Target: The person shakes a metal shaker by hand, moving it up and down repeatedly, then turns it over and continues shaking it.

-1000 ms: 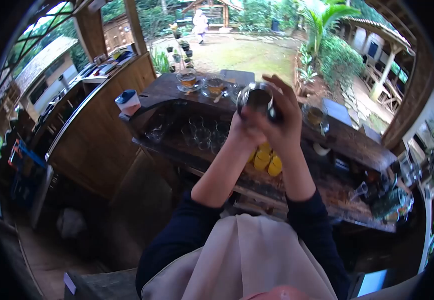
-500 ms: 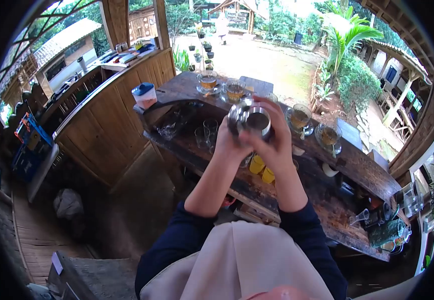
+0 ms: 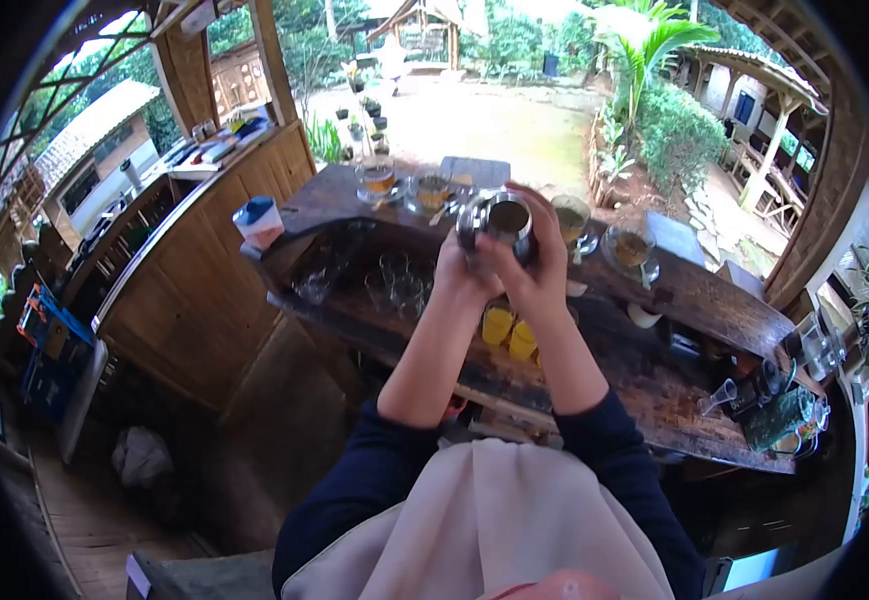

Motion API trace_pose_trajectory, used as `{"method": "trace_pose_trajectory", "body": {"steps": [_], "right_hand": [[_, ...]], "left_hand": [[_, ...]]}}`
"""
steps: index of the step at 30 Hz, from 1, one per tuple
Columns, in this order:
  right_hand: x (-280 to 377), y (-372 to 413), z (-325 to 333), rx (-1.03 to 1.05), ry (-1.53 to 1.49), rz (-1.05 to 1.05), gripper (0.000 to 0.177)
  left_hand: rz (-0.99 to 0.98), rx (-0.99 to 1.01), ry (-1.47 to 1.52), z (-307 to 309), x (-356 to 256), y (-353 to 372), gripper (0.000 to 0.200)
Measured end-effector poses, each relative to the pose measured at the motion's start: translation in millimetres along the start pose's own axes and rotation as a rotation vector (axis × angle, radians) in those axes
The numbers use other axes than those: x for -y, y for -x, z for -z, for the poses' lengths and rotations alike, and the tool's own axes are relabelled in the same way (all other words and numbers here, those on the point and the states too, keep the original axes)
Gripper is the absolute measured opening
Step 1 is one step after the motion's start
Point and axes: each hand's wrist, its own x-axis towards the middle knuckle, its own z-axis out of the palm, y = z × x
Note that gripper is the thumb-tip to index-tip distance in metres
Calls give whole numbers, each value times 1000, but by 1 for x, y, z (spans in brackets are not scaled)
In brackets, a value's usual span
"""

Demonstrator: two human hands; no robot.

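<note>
Above the dark wooden bar counter point(image 3: 694, 290), the left hand point(image 3: 462, 272) and right hand point(image 3: 539, 275) are both clasping the round shiny steel pot point(image 3: 499, 215), fingers curled tight round its sides. Compared with a second ago, the grip is holding unchanged. The pot is merely drifting slightly, hovering over the small yellow cups point(image 3: 509, 332).
</note>
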Motion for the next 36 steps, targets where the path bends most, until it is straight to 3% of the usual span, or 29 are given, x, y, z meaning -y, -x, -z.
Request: {"method": "trace_pose_trajectory", "body": {"steps": [1, 3, 4, 5, 6, 7, 8, 9, 10, 11, 13, 15, 16, 17, 18, 19, 20, 21, 23, 25, 26, 27, 30, 31, 32, 33, 34, 35, 36], "right_hand": [[7, -4, 3, -64, -3, -39, 44], [51, -8, 16, 95, 67, 197, 39], [75, -8, 23, 194, 132, 389, 37], [104, -1, 31, 246, 99, 362, 33], [107, 2, 26, 135, 84, 586, 33], [108, 2, 21, 17, 67, 811, 35], [103, 3, 23, 17, 60, 810, 35], [92, 4, 26, 66, 41, 595, 37], [79, 7, 27, 115, 17, 374, 40], [66, 9, 22, 167, -11, 153, 43], [40, 2, -14, -90, -90, 19, 43], [52, -6, -10, -65, -117, -27, 42], [61, -15, -3, -52, -115, -67, 42], [76, -20, 8, 65, -93, 155, 38], [103, -20, 15, 138, 47, 289, 37], [113, -15, 16, 130, 10, 420, 37], [112, -7, 4, -3, -78, 587, 38], [109, 0, -4, -71, -131, 668, 38], [98, 8, -7, -61, -171, 621, 41], [77, 9, -3, 80, -152, 350, 43], [54, 6, -19, 77, -156, 186, 45], [43, 5, -31, 24, -185, 65, 47], [53, -1, -22, -4, -241, -78, 46], [66, -2, -15, 31, -167, 119, 45], [85, 0, -2, 78, -89, 307, 44], [104, 2, 12, 162, -68, 369, 41], [117, 11, 10, -1, -107, 573, 36], [119, 14, 9, 2, -97, 574, 36], [118, 17, 6, -41, -147, 547, 36]], "left_hand": [[-33, -13, 117, -22, 8, 17, 40], [247, 416, -67, -47, -10, 53, 48], [168, 473, -189, -67, -6, 71, 54], [89, 528, -311, -85, -3, 86, 61], [158, 791, -45, -86, 1, 99, 70], [-103, 801, -134, -80, 10, 108, 73], [-63, 809, -131, -78, 10, 106, 73], [-25, 811, -129, -74, 8, 104, 73], [173, 720, -124, -72, -4, 95, 66], [179, 579, -44, -49, -12, 79, 55], [-124, 163, -141, -21, -9, 64, 45], [-57, 309, 11, -32, -11, 68, 41], [-294, 332, -287, -38, -4, 75, 41], [6, 208, -59, -43, -14, 77, 45], [40, 309, -80, -69, -14, 98, 50], [76, 412, -97, -91, -10, 118, 56], [196, 738, 37, -77, -6, 110, 68], [47, 855, 65, -78, 3, 125, 77], [-155, 808, -268, -65, -9, 127, 73], [-40, 288, -87, -58, -11, 131, 64], [236, 495, 214, -31, -22, 106, 50], [-235, -39, -115, -10, -19, 87, 43], [-148, 124, -17, -19, -15, 82, 42], [-96, 205, -56, -32, -16, 92, 45], [221, 404, -108, -47, -28, 102, 51], [232, 447, -119, -77, -16, 128, 60], [108, 610, -202, -87, -6, 134, 63], [-22, 773, -285, -94, 3, 139, 67], [-191, 771, -323, -100, 18, 153, 73]]}}
